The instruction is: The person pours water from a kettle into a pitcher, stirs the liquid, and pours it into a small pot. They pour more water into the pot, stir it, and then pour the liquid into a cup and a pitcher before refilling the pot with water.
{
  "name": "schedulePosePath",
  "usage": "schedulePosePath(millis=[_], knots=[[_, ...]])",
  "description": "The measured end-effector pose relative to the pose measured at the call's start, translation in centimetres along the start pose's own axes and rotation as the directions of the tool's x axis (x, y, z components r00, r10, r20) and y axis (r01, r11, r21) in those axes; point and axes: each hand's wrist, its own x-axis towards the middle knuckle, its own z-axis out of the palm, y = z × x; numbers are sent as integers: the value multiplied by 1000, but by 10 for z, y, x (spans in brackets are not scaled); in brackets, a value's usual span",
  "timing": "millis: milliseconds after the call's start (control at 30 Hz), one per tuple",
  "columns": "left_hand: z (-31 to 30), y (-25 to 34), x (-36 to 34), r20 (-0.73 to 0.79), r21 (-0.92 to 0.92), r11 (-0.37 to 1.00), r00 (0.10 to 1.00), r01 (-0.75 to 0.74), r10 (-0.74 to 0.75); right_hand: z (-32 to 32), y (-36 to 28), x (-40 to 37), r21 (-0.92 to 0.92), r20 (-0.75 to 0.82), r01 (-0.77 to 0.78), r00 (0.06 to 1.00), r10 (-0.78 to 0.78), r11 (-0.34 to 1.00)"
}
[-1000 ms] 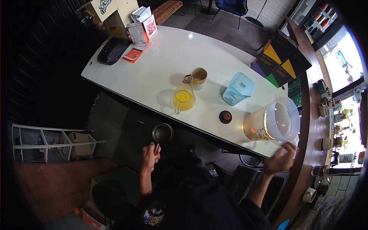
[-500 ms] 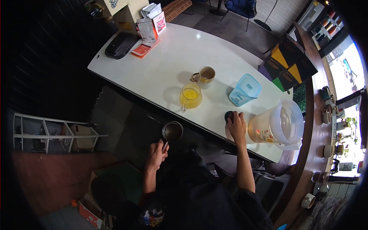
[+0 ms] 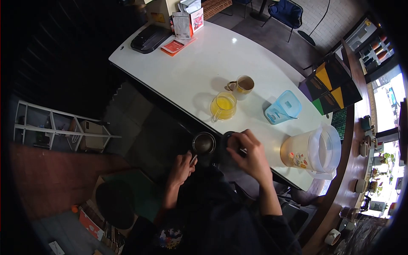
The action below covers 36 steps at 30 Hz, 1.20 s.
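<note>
My left hand [image 3: 182, 169] is closed around the handle of a round metal cup [image 3: 204, 143], held in front of the table edge with its opening facing up. Beside it, the fingers of my right hand [image 3: 251, 154] are closed on a small dark round object [image 3: 226, 137], partly covered by those fingers. On the table behind my hands stand a glass pitcher of yellow liquid [image 3: 224, 107] and a mug with a handle [image 3: 244, 86]. A light blue plastic container [image 3: 284, 109] sits to their right.
A large translucent bucket [image 3: 297, 148] stands at the table's right end. Dark boxes with coloured panels [image 3: 333, 87] are at the far right. Pouches [image 3: 182, 26] and a flat black device [image 3: 149, 39] lie on the white table [image 3: 170, 68]. A white shelf frame [image 3: 55, 127] stands left.
My right hand has lifted the small dark round object off the table and brought it left, close to the metal cup. The whole view has shifted slightly.
</note>
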Motion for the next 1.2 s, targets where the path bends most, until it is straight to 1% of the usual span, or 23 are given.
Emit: schedulePosePath(millis=[33,67,133,200,267,333,400,467,567,667,733,867,967,1033,1067,1133,1167,1200], knots=[[1,2,-1,-7,0,1000,1000,23,-23,4,-12,3,11,62,15,998,-16,1000],[1,2,-1,-16,1,999,999,46,-46,12,-13,5,26,90,77,993,-79,997],[3,2,-2,-23,-16,999,999,42,-43,32,-12,9,-23,93,165,982,-162,986],[3,2,-3,-33,-34,999,999,37,-38,45,-12,12,-38,114,185,977,-180,982],[3,1,-4,-18,-8,1000,999,27,-28,52,-11,13,-53,138,206,970,-198,977],[5,1,-5,-33,-16,999,999,28,-28,56,-10,15,-102,115,229,969,-217,968],[5,0,-5,-45,-22,999,999,28,-29,57,-8,17,-99,127,236,967,-223,967],[5,-2,-5,-26,-52,999,999,17,-19,59,-8,18,-98,135,237,965,-223,967],[7,-1,-7,-17,-37,999,999,26,-27,61,-7,20,-80,136,238,965,-226,968],[9,1,-7,-15,-46,998,999,46,-47,60,-6,19,-82,130,232,967,-220,969],[12,-1,-7,-8,-44,998,999,38,-39,56,-6,18,-124,143,227,967,-209,966],[17,-1,-4,13,-13,999,999,36,-36,51,0,13,-121,129,201,974,-185,972],[23,2,-2,28,24,999,999,25,-26,44,1,7,-139,116,145,985,-129,980],[28,3,-1,53,47,999,998,22,-25,40,1,-1,-112,38,65,997,-62,992],[29,4,1,69,64,998,997,20,-25,38,0,-6,-115,29,61,998,-58,991],[37,8,2,97,63,998,995,11,-17,32,-3,-17,-155,-47,-4,999,-3,988],[41,10,3,117,56,998,993,2,-9,30,-2,-23,-159,-56,-9,998,0,987],[44,11,6,126,60,998,992,-1,-6,27,-1,-29,-213,-56,-4,998,-8,977]])
